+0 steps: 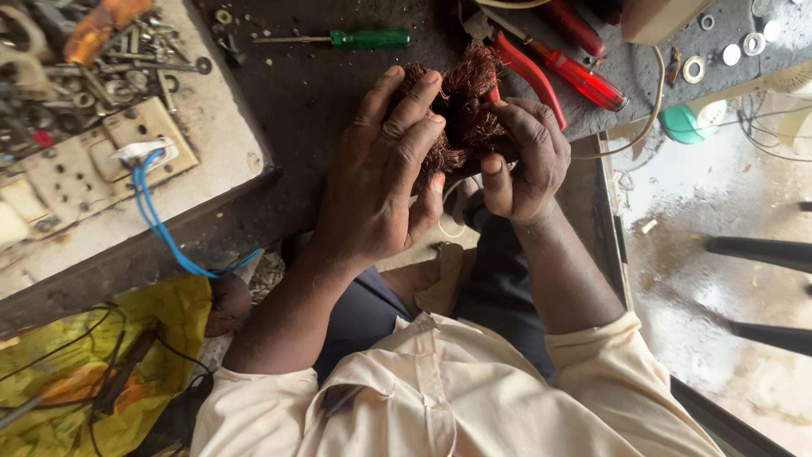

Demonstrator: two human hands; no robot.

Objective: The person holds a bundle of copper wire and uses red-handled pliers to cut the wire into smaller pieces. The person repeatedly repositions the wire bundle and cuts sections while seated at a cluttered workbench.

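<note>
Head view: left hand (381, 182), right hand (524, 161) clasp copper wire bundle (463, 106).

Hands (448, 161) are gripping a coil of fine copper wire (465, 106), reddish and matt. Bench (313, 93) is showing dark, rough, grimy. Screwdriver handle (370, 38) is looking like glossy green plastic, pliers grips (584, 76) glossy red plastic. Washers (694, 68) are looking like dull metal. Sleeves (609, 372) are showing cream cloth.

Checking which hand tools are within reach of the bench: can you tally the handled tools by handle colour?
Green-handled: 1, the green screwdriver.
Red-handled: 2, the red screwdriver and the red pliers.
Total: 3.
Both hands are busy holding the copper wire bundle.
</note>
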